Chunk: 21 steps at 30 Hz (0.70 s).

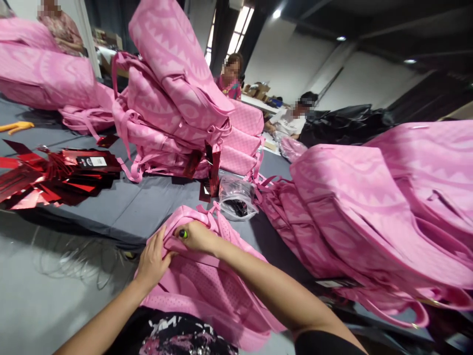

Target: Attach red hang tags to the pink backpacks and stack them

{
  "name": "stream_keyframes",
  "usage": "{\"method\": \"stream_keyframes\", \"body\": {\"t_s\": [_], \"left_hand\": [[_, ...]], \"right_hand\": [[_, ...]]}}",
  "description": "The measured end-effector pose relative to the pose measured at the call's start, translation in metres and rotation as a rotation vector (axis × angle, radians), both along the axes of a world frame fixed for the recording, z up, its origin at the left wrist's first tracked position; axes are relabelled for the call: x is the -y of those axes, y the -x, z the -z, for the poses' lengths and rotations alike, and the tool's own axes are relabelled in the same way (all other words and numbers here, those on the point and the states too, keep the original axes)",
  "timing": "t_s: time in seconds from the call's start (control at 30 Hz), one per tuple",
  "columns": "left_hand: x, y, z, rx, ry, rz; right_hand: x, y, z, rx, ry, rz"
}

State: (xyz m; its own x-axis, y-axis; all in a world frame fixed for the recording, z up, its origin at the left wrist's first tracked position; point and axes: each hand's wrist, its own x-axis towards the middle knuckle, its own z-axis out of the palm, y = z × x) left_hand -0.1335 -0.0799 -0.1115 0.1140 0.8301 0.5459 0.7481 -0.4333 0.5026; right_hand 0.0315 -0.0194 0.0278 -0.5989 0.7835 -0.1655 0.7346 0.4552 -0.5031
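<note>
A pink backpack (207, 281) lies against my body at the edge of the cloth-covered table, its perforated mesh back panel and straps facing me. My left hand (153, 261) grips its top edge, fingers over the fabric and thumb toward the right hand. Closed in a fist, my right hand (197, 236) presses close to the same edge. It holds a tool with a black and green handle (183, 233); only the handle's end shows, so its tip is hidden. Just beyond the backpack stands a clear plastic bag (238, 199) with small black pieces inside.
Stacked pink backpacks (177, 98) rise at the back, and more pink backpacks (347, 207) lean at the right. A bundle of red tags (59, 172) and a yellow-orange tool (16, 127) lie at left on the grey tablecloth (136, 209). Several people work behind.
</note>
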Motion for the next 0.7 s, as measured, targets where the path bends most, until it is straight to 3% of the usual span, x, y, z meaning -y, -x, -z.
{"method": "stream_keyframes", "body": {"t_s": [0.17, 0.37, 0.47, 0.6, 0.7], "left_hand": [[-0.002, -0.001, 0.001, -0.007, -0.032, 0.018], [-0.006, 0.000, 0.002, -0.049, -0.076, -0.033], [-0.007, 0.001, 0.001, -0.068, -0.091, -0.016], [-0.004, -0.001, -0.002, -0.056, -0.069, -0.032], [-0.001, -0.003, -0.008, -0.042, -0.097, -0.053]], "right_hand": [[-0.013, -0.008, 0.002, 0.086, -0.020, -0.073], [-0.006, 0.011, 0.015, 0.080, -0.125, 0.030], [0.008, 0.010, 0.005, 0.082, -0.156, 0.116], [0.023, -0.012, -0.016, 0.263, -0.163, 0.304], [0.028, -0.027, -0.018, 0.333, -0.131, 0.331]]}}
